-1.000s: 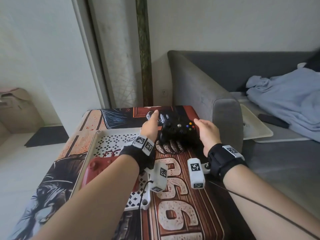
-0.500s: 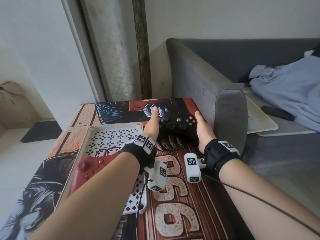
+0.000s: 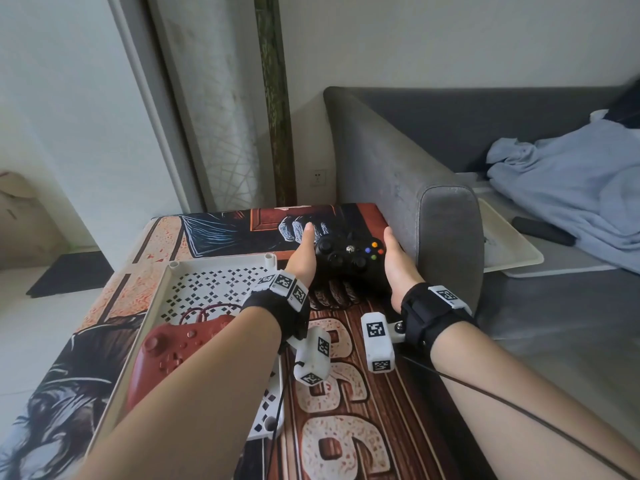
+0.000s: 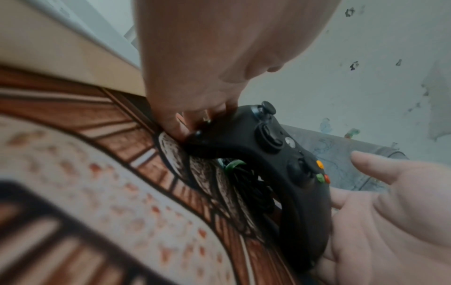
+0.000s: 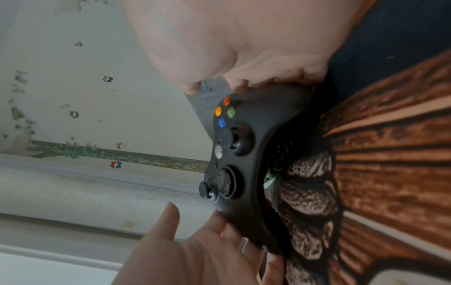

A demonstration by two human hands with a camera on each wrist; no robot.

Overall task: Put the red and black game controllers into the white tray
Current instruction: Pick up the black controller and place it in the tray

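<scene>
Black game controller [image 5: 246, 160] on printed desk [image 5: 390, 154]; right hand [image 5: 244, 48] at 12 o'clock, left hand [image 5: 195, 254] at 6, both gripping its ends.

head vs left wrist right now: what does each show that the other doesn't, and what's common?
Only the head view: the red controller lying in the white tray, the grey sofa arm and the blue blanket.

Only the left wrist view: left fingers curled under the black controller's near grip, and a bundled black cable under its body.

Both: the black controller on the printed table cover, outside the tray, with the left hand and right hand at its two ends.
</scene>
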